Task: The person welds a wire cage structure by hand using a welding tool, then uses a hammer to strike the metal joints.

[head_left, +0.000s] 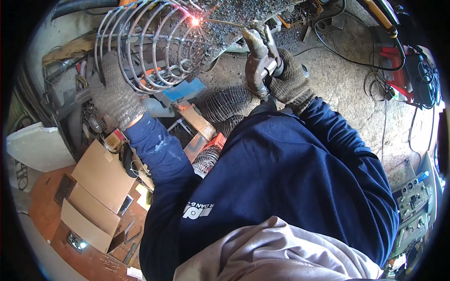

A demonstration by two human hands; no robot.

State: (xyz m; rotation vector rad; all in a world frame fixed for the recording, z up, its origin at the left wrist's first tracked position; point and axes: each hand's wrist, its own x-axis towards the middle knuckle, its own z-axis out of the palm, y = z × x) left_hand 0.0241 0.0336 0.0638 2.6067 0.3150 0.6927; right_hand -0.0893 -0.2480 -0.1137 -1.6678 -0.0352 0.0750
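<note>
A rounded cage of bent metal rods (pixel 154 37) sits at the top left, on the edge of a grit-covered work surface (pixel 225 42). My left hand (pixel 112 89), in a knitted glove, is closed on the cage's left side; its fingertips are partly hidden by the rods. In my right hand (pixel 291 82), also gloved, is a welding electrode holder (pixel 258 70). From its jaws a thin welding rod (pixel 222 22) runs left to the cage. A bright pink-white arc (pixel 195 21) glows where the rod's tip meets the cage's upper right.
Below the work surface lie wire coils (pixel 227 104), a blue box (pixel 187 90) and an orange-red crate (pixel 216 140). An opened cardboard box (pixel 101 180) rests on the brown table (pixel 44 196) at left. Cables trail over the floor near a red machine (pixel 397 70) at right.
</note>
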